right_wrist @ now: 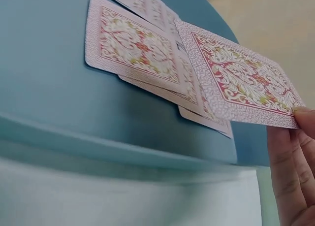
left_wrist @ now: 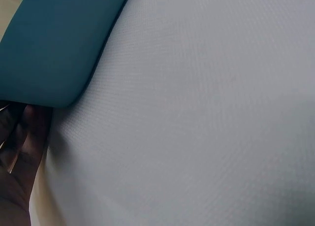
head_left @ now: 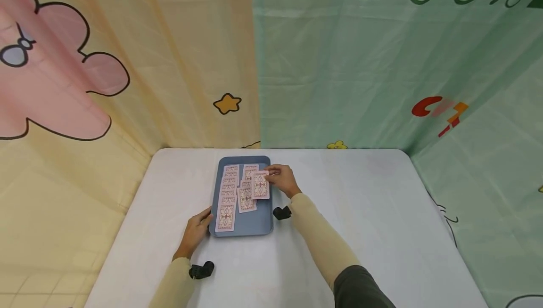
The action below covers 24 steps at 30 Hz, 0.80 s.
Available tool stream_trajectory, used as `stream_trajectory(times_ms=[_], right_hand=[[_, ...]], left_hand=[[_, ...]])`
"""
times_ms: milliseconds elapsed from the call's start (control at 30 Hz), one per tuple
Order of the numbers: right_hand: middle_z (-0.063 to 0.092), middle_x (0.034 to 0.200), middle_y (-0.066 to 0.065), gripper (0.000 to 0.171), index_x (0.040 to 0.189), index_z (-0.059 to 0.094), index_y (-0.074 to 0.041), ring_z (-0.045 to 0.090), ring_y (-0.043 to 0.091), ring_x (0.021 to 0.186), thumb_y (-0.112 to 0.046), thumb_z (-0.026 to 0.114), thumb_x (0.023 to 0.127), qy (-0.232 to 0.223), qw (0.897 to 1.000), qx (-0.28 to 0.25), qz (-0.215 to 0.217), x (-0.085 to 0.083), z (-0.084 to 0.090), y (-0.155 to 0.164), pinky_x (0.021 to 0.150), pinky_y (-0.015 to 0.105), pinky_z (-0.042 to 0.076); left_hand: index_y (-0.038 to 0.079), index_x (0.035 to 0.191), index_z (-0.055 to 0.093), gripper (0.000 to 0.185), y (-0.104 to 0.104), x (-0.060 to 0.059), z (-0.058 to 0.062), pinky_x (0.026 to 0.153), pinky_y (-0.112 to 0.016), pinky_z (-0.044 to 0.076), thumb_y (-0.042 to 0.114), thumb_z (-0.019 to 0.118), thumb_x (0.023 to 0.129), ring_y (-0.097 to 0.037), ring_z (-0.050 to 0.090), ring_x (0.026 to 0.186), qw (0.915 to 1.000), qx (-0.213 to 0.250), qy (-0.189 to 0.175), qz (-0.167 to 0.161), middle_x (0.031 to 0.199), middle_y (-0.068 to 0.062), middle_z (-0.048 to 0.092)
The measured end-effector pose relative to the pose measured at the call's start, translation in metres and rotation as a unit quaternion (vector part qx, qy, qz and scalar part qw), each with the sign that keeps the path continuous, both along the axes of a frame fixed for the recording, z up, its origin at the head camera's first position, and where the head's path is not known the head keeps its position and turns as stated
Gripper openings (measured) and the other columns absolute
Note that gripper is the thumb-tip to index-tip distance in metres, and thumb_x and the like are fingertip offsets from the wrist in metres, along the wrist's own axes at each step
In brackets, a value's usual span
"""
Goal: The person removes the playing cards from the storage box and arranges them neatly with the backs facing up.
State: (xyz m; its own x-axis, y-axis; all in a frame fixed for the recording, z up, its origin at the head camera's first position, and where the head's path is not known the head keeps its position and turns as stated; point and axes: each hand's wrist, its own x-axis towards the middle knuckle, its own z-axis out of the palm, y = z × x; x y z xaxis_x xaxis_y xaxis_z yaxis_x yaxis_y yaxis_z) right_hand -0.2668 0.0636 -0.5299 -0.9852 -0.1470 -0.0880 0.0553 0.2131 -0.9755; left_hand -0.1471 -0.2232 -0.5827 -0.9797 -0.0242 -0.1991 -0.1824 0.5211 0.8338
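In the head view, my right hand (head_left: pixel 283 179) pinches a playing card (head_left: pixel 260 185) by its edge, thumb on top and fingers beneath. The right wrist view shows this card (right_wrist: pixel 253 77), patterned back facing up, raised over other cards. Below it, an overlapping column of face-down cards (head_left: pixel 246 200) lies on a blue-grey tray (head_left: pixel 250 225). A longer overlapping column of cards (head_left: pixel 226 216) runs along the tray's left side. My left hand (head_left: pixel 197 230) rests against the tray's left edge near the front corner, fingers extended, their tips hidden at the rim (left_wrist: pixel 64 100).
The tray sits on a white-covered table (head_left: pixel 339 232). A yellow curtain (head_left: pixel 182 63) hangs at the back left and a green curtain (head_left: pixel 331 72) at the back right. Black devices are strapped near both wrists, one (head_left: pixel 201 270) on the left, another (head_left: pixel 282 213) on the right.
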Motion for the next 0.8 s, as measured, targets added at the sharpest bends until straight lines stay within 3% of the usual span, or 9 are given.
stream_trajectory(times_ms=[200,433,800], right_hand=[[0.066,0.095,0.015,0.029,0.114,0.067,0.004,0.066,0.018,0.079,0.006,0.068,0.085,-0.007,0.999,-0.008,-0.032,-0.011,0.008,0.010,0.081,0.041,0.058],[0.062,0.097,0.011,0.031,0.117,0.068,-0.001,0.063,0.015,0.081,0.005,0.067,0.087,-0.014,0.998,-0.016,-0.066,-0.028,0.006,0.027,0.080,0.034,0.058],[0.061,0.099,0.013,0.035,0.120,0.065,0.002,0.064,0.018,0.083,0.005,0.068,0.086,-0.021,0.995,-0.016,-0.093,-0.049,0.002,0.052,0.086,0.042,0.056]], left_hand=[[-0.004,0.142,0.043,0.045,-0.001,0.000,0.001,0.113,-0.052,0.025,0.017,0.047,0.102,-0.040,0.031,0.138,1.0000,0.003,-0.007,0.002,0.144,-0.023,0.043],[-0.005,0.141,0.044,0.045,-0.002,-0.001,0.003,0.114,-0.052,0.024,0.018,0.047,0.102,-0.039,0.030,0.139,1.0000,0.004,-0.007,0.001,0.144,-0.023,0.042],[-0.005,0.140,0.044,0.045,0.000,-0.001,-0.001,0.114,-0.052,0.024,0.018,0.048,0.102,-0.039,0.031,0.139,0.9999,0.010,-0.006,-0.001,0.144,-0.023,0.043]])
